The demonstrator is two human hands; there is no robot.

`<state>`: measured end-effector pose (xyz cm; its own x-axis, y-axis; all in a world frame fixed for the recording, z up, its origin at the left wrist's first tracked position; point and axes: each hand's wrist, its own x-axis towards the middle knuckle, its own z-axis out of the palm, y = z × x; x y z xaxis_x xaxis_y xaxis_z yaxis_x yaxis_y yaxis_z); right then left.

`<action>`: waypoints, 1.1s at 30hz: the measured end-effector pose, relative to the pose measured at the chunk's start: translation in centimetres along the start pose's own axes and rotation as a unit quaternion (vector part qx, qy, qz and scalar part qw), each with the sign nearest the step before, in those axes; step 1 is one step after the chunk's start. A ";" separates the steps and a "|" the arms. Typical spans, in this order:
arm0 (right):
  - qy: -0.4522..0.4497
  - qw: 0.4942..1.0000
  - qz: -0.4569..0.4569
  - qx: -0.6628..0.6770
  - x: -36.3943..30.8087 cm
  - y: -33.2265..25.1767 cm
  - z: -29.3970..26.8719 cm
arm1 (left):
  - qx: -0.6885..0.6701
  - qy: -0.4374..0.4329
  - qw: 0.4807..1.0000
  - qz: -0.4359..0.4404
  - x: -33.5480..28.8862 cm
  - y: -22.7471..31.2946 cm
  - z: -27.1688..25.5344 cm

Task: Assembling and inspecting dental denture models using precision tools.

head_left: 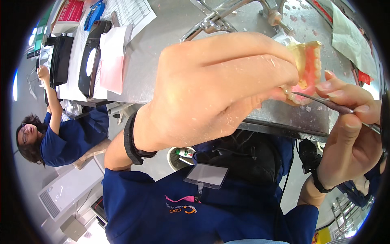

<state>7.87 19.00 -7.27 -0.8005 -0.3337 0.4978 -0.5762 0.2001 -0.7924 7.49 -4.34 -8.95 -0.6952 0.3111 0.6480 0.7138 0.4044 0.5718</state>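
My left hand (219,85) is closed around a dental cast (300,61) of yellowish plaster, holding it above the metal bench. Along the cast runs a band of pink wax (312,67) with a row of teeth set in it. A thin metal wax carver (321,101) is pinched between the thumb and fingers of my right hand (351,114). Its pointed tip lies at the lower end of the pink wax, near my left fingertips. Pale crumbs stick to the back of my left hand. My left fingers hide part of the cast.
A metal bench (142,87) carries a chrome articulator-like frame (213,24) behind my hand. Pale green cloth (351,40) lies at the far right. Pink sheets (111,75) and a long black holder (91,61) are at left. A bin (174,160) stands below; another person (61,130) works at left.
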 end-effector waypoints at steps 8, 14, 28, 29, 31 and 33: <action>-0.009 1.000 -0.005 -0.009 -0.3 0.2 -0.8 | -0.010 -0.002 1.000 -0.009 0.0 0.0 -0.1; -0.003 1.000 0.003 0.000 -0.3 0.2 -0.4 | 0.000 0.004 1.000 0.010 0.0 -0.3 -0.2; 0.013 1.000 -0.011 -0.010 0.4 0.2 0.5 | 0.005 0.014 1.000 0.017 0.0 0.0 0.2; 0.012 1.000 -0.011 -0.013 0.4 0.1 0.5 | 0.003 0.014 1.000 0.018 0.0 -0.1 0.2; 0.012 1.000 -0.011 -0.018 0.4 0.1 0.4 | 0.008 0.018 1.000 0.014 0.1 0.0 0.3; 0.012 1.000 -0.015 -0.020 0.5 0.1 0.5 | 0.009 0.016 1.000 0.010 0.0 0.1 0.2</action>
<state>7.54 18.43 -7.27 -0.7868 -0.3173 0.5294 -0.6050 0.2269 -0.7632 7.52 -4.15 -8.97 -0.6779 0.2916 0.6748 0.7254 0.4138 0.5500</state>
